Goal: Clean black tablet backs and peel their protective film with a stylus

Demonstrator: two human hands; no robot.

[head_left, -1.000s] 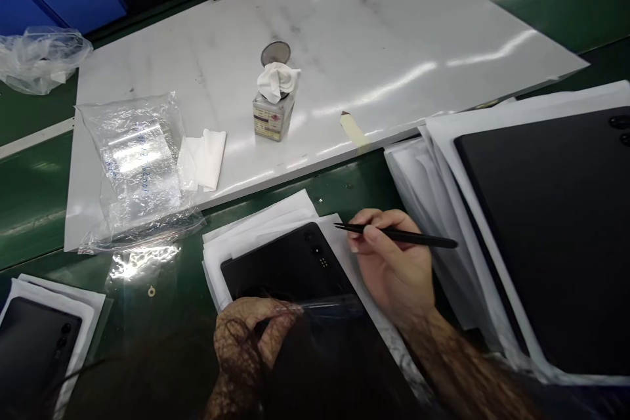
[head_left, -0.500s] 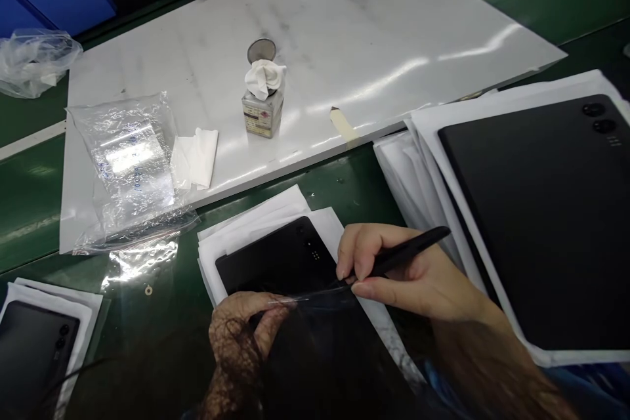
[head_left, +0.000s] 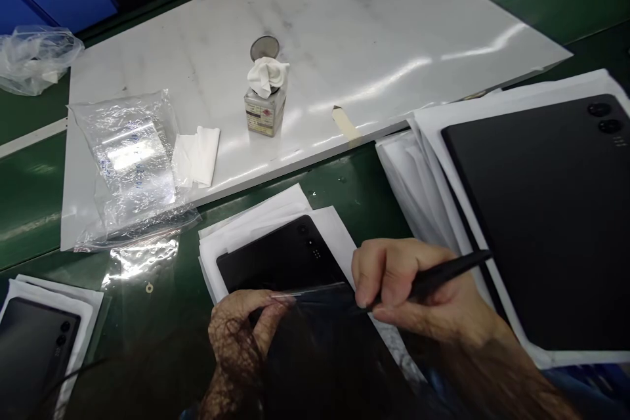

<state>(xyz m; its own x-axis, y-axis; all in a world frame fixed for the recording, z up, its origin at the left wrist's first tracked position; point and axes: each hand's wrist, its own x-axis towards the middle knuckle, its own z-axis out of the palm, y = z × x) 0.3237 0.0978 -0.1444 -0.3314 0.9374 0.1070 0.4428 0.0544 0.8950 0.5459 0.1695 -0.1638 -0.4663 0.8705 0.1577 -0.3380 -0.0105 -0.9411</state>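
Note:
A black tablet (head_left: 275,256) lies back up on white sheets in front of me, its camera end pointing away. Over its middle, a clear film (head_left: 319,290) stretches between my hands, edge lifted. My left hand (head_left: 241,321) pinches the film's left side between thumb and fingers. Closed around a slim black tool (head_left: 450,273) that looks like tweezers, my right hand (head_left: 418,289) is at the tablet's right edge. The tool's tip meets the film's right end, partly hidden by my fingers. Dark hair and shadow cover the tablet's near part.
A larger black tablet (head_left: 546,223) rests on wrapped sheets at right; another tablet (head_left: 37,348) lies at lower left. Beyond, a grey board (head_left: 394,33) carries a small metal can (head_left: 264,113) topped with tissue, a folded white cloth (head_left: 207,156) and a clear zip bag (head_left: 132,164).
My right hand has moved right and toward me with the black tool, and the film edge now reaches farther right. My left hand has stayed nearly still.

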